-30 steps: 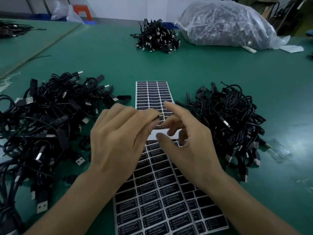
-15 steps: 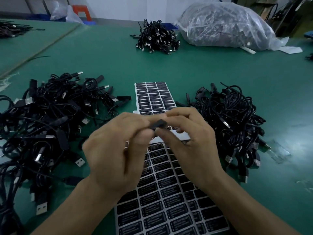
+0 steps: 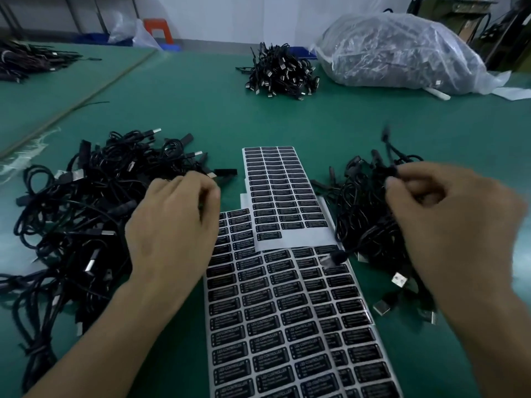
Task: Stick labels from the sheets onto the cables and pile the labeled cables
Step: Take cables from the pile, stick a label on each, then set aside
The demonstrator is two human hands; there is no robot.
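Pinching a cable (image 3: 395, 150) at three o'clock, right hand (image 3: 459, 222) blurs; left hand (image 3: 172, 228)'s fingers (image 3: 207, 193) curl at nine o'clock's pile (image 3: 86, 211), grip unclear.

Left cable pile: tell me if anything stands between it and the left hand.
Nothing visible does. The left hand lies on the right edge of the left cable pile, fingers curled among its cables. The label sheets lie to the hand's right, not between.

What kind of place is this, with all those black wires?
Probably a factory or workshop bench where cables get labelled by hand. You can see big heaps of black cables, sheets of small black labels on the green table, and a huge clear plastic bag stuffed with more.
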